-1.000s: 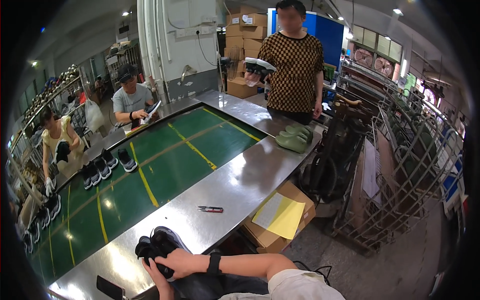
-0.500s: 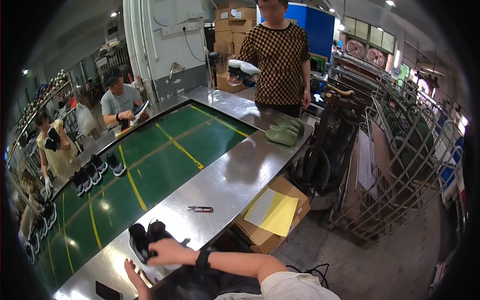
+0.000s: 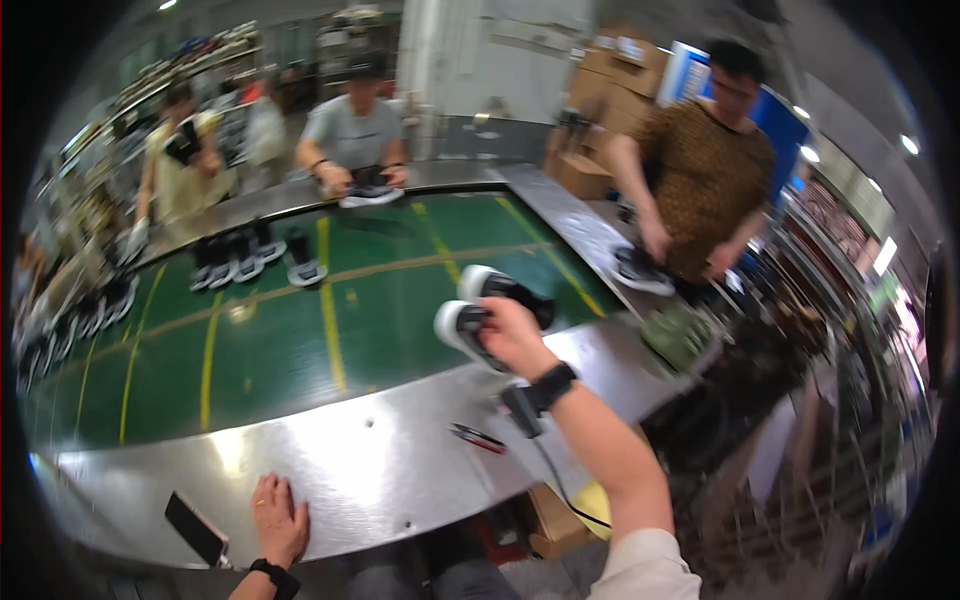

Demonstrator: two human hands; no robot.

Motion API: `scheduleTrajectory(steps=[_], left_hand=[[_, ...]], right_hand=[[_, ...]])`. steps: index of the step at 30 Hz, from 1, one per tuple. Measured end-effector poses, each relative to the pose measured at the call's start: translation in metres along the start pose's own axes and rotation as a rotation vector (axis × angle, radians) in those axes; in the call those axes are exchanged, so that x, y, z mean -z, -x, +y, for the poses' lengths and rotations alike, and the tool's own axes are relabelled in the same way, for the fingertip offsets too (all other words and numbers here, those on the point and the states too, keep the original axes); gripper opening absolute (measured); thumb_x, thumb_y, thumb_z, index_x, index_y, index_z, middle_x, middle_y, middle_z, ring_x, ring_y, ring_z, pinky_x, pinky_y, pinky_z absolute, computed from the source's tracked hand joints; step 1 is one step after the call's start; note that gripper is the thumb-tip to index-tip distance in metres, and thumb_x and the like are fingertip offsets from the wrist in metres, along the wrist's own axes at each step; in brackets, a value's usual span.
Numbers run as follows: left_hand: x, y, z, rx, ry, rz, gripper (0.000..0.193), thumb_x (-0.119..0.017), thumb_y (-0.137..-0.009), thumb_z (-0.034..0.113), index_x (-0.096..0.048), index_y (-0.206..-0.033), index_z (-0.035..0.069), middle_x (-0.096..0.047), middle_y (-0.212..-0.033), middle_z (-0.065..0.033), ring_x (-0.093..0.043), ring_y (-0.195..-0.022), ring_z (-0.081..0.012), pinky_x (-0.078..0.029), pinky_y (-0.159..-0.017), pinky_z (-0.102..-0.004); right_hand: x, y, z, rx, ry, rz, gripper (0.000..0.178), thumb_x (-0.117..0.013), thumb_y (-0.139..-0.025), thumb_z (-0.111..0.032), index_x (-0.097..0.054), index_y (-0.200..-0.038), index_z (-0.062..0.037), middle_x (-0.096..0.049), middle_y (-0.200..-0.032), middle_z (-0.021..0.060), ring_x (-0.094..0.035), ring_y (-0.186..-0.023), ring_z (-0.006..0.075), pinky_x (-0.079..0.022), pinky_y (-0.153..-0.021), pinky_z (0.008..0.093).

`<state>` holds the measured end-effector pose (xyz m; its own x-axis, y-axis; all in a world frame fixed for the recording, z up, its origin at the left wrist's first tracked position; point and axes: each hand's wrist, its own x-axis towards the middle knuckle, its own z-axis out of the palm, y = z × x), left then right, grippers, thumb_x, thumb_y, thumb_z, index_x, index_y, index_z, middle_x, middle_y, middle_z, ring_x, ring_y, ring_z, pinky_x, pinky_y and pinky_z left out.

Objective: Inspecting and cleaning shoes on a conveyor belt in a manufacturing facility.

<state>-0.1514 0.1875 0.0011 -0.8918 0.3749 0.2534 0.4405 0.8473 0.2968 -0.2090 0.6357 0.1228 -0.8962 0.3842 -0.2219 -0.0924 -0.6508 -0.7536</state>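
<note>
Lifted over the near edge of the green conveyor belt [image 3: 385,340] is a pair of black sneakers [image 3: 460,332] with white soles. My right hand [image 3: 513,338] is closed around them, with the arm stretched forward. My left hand [image 3: 281,518] lies flat on the steel table edge [image 3: 340,480], fingers spread and nothing held. Next to it is a dark phone [image 3: 196,530] with a cable or strap at its end. A pair of red-and-black thread snips [image 3: 478,438] lies on the steel, below my right forearm.
Several black sneakers [image 3: 240,258] stand on the belt at the left. Across it, a person in grey [image 3: 362,135] handles a shoe; another in yellow [image 3: 185,165] stands farther left. At right, a person in a patterned shirt [image 3: 705,175] bends over a shoe near green clogs [image 3: 678,335].
My right hand has carried the sneakers from the steel edge forward and right, over the belt. My left hand has come to rest on the table. The patterned-shirt person's shoes have come down. The view has swung.
</note>
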Motion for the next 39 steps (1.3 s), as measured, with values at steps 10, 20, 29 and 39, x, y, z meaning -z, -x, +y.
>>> scheduleTrajectory(steps=[10, 20, 29, 39], left_hand=[[0.001, 0.009, 0.019, -0.014, -0.039, -0.114, 0.057, -0.063, -0.072, 0.027, -0.046, -0.120, 0.002, -0.037, -0.129, -0.0195, -0.030, -0.124, -0.0374, -0.023, -0.099, -0.0507], [-0.008, 0.006, 0.025, -0.005, -0.051, -0.111, 0.058, -0.064, -0.070, 0.025, -0.044, -0.120, 0.003, -0.037, -0.129, -0.0194, -0.030, -0.124, -0.0389, -0.023, -0.099, -0.0507], [-0.032, -0.007, 0.009, -0.047, 0.028, -0.005, 0.050, -0.061, -0.074, 0.019, -0.046, -0.119, 0.003, -0.039, -0.130, -0.0192, -0.032, -0.123, -0.0376, -0.023, -0.101, -0.0473], [-0.046, -0.022, 0.015, -0.030, 0.017, 0.063, 0.045, -0.060, -0.078, 0.017, -0.047, -0.119, 0.003, -0.040, -0.131, -0.0176, -0.034, -0.123, -0.0349, -0.026, -0.103, -0.0431]], right_hand=[[0.009, -0.222, -0.011, -0.053, -0.133, 0.136, 0.020, -0.057, -0.074, 0.000, -0.050, -0.094, -0.0035, -0.054, -0.086, 0.0121, -0.052, -0.069, 0.0199, -0.046, -0.054, 0.0254], [-0.080, -0.177, 0.035, 0.221, 0.776, -0.396, 0.035, -0.061, -0.081, -0.010, -0.054, -0.114, -0.0065, -0.055, -0.093, 0.0033, -0.056, -0.085, 0.0128, -0.052, -0.066, 0.0292], [0.060, 0.058, 0.070, 0.424, 1.502, -0.632, 0.041, -0.060, -0.081, -0.026, -0.053, -0.117, -0.0077, -0.052, -0.118, 0.0184, -0.054, -0.104, 0.0320, -0.044, -0.085, 0.0365], [0.151, 0.139, 0.154, 0.955, 1.736, 0.131, 0.034, -0.058, -0.079, -0.021, -0.058, -0.111, -0.0131, -0.048, -0.128, 0.0125, -0.045, -0.119, 0.0266, -0.034, -0.097, 0.0457]])
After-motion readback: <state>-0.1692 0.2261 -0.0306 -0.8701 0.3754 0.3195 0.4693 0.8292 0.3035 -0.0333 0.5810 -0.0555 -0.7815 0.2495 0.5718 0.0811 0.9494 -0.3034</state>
